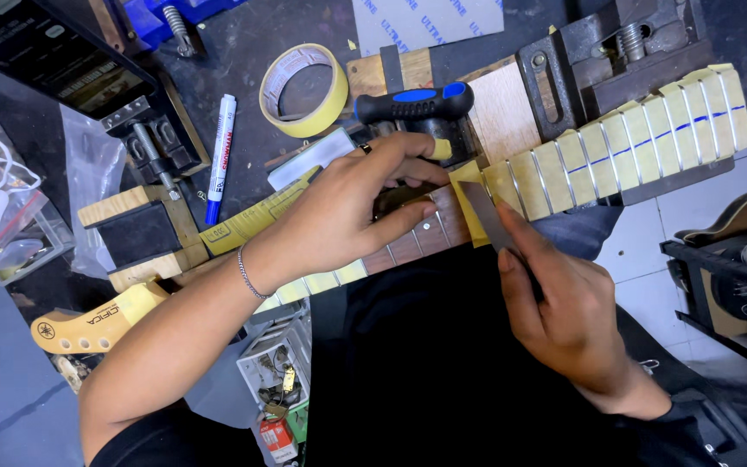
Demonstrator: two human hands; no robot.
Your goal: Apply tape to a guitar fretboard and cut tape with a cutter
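Bench: a dark, scuffed workbench (244, 39) strewn with tools, pale floor tiles showing at the right edge; only the head view is given.
Guitar neck: a guitar neck (616, 147) lies across the bench from lower left to upper right, its pale headstock (75, 329) hanging off the left side, the middle propped on a wooden block (144, 227).
Masking: yellow masking tape covers the wood between the frets on the upper right stretch, with a blue line marked along it; a short stretch of bare dark fretboard (417, 240) shows under the hands, and taped sections resume toward the headstock.
Left hand: the left hand (352, 203) is spread flat over the neck, fingers pressing down on the bare stretch, closed around nothing.
Right hand: the right hand (564, 311) pinches a thin flat metal blade (486, 216), its tip laid against the edge of the tape at the bare section.
Progress: judging by the layout, most of the board is already masked; the gap at the hands is what remains.
Nearby: a roll of yellow tape (304, 88), a white marker (220, 147), a blue-and-black handled tool (412, 102), a vise (616, 52).
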